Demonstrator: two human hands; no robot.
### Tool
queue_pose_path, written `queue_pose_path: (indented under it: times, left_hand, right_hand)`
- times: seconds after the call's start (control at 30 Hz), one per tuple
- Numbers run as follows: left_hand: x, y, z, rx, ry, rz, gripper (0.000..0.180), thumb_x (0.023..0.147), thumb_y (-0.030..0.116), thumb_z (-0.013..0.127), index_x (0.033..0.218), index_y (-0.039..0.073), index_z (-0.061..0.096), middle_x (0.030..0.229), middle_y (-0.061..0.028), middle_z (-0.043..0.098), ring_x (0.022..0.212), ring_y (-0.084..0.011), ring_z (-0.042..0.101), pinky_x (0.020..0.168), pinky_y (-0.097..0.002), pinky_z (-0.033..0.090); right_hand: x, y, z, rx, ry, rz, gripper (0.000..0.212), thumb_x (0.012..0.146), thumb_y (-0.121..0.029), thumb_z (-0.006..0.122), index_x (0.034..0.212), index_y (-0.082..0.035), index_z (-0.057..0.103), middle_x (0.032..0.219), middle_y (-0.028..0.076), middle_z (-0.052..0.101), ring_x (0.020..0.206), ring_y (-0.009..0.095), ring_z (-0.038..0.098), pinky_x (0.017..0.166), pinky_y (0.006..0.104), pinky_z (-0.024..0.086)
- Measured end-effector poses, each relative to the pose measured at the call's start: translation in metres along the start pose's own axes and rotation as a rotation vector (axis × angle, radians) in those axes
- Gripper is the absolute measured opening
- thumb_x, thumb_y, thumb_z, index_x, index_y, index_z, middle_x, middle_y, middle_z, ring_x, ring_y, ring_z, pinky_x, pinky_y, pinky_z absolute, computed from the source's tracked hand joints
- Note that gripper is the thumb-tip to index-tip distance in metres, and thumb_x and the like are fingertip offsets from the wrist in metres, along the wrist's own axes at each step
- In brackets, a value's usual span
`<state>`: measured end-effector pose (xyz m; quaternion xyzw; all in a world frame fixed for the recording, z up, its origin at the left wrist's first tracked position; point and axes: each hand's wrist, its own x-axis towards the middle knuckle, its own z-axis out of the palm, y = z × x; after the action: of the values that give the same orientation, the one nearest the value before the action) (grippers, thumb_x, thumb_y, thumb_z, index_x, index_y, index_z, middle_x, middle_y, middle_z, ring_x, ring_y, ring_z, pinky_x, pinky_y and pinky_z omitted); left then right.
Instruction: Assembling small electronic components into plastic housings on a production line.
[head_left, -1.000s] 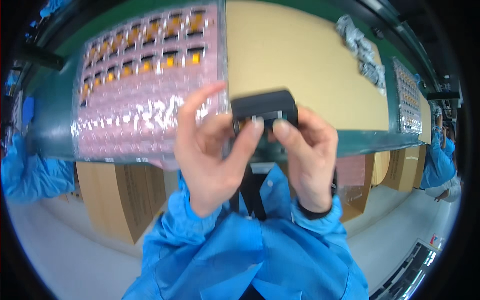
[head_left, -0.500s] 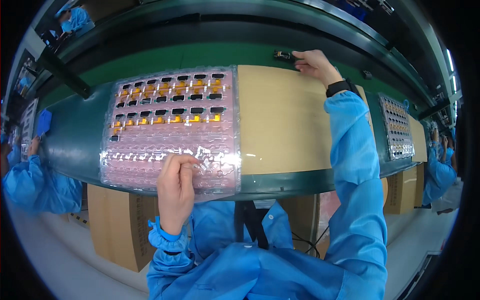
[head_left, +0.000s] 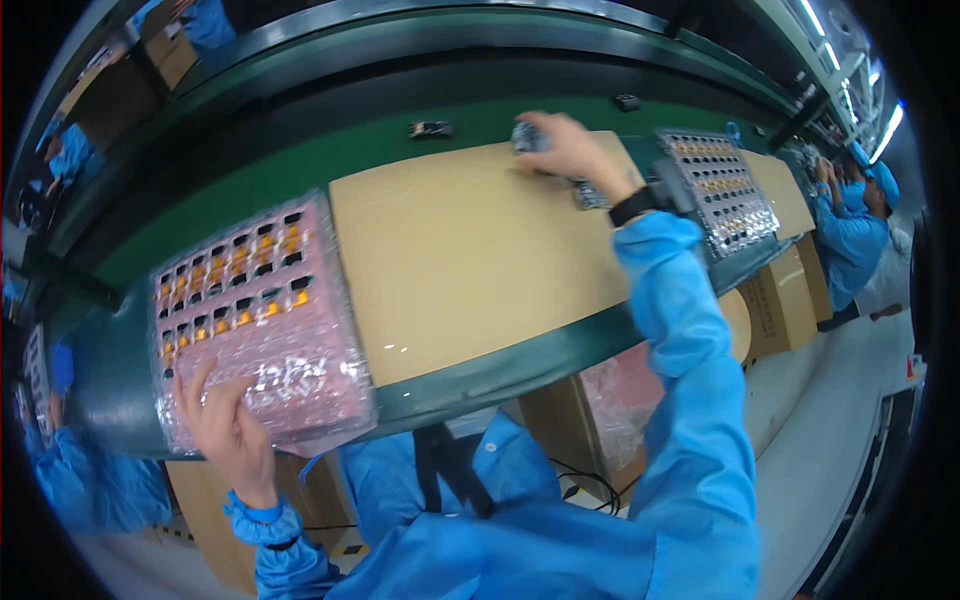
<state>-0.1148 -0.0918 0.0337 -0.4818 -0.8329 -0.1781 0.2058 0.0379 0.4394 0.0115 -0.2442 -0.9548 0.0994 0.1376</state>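
Observation:
A clear plastic tray on pink sheeting lies at the left of the bench. Its upper rows carry small black display modules with yellow-orange flex tails. Over the tray's lower pockets my left hand is open, fingers apart, with nothing visible in them. At the far edge of a tan cardboard sheet, my right hand closes on a small speckled grey piece, too blurred to name. Another speckled piece shows beneath the right wrist.
A small dark part lies beyond the cardboard, and a black block farther right. Another filled tray sits at the right. Cardboard boxes stand below the bench. Co-workers in blue are at both sides.
The view has turned to the right. My right hand has moved from beside the small dark part to the speckled piece. My left hand's fingers have spread from a pinch.

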Motion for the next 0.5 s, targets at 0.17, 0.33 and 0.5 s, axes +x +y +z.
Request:
queue_pose_path:
  times: [0.17,0.33,0.5]
  left_hand:
    - [0.055,0.096,0.001,-0.019,0.185,-0.200,0.019,0.085,0.002,0.059,0.102,0.004,0.067,0.101,-0.0138,0.066,0.114,-0.0364,0.055,0.108,-0.0480,0.031]
    - [0.089,0.091,0.024,0.046,-0.126,-0.333,0.060,0.079,-0.003,0.061,0.136,0.009,0.049,0.130,-0.0200,0.051,0.120,-0.0378,0.048,0.102,-0.0461,0.036]
    - [0.136,0.129,0.063,-0.418,-0.004,-0.039,0.071,0.077,-0.004,0.062,0.144,0.005,0.039,0.134,-0.0216,0.049,0.122,-0.0391,0.049,0.103,-0.0441,0.038]
  right_hand:
    - [-0.013,-0.038,0.032,-0.259,0.031,-0.072,0.008,0.075,-0.008,0.064,0.078,-0.003,0.068,0.082,0.020,0.067,0.080,0.039,0.066,0.072,0.0472,0.053]
    - [-0.025,-0.080,0.047,0.201,0.125,-0.155,0.009,0.074,-0.006,0.064,0.080,-0.001,0.069,0.078,0.022,0.066,0.078,0.038,0.066,0.070,0.0466,0.052]
    - [-0.039,-0.114,0.022,1.136,-0.071,0.225,0.015,0.083,-0.011,0.066,0.094,-0.001,0.069,0.088,0.015,0.069,0.078,0.025,0.067,0.067,0.0363,0.055]
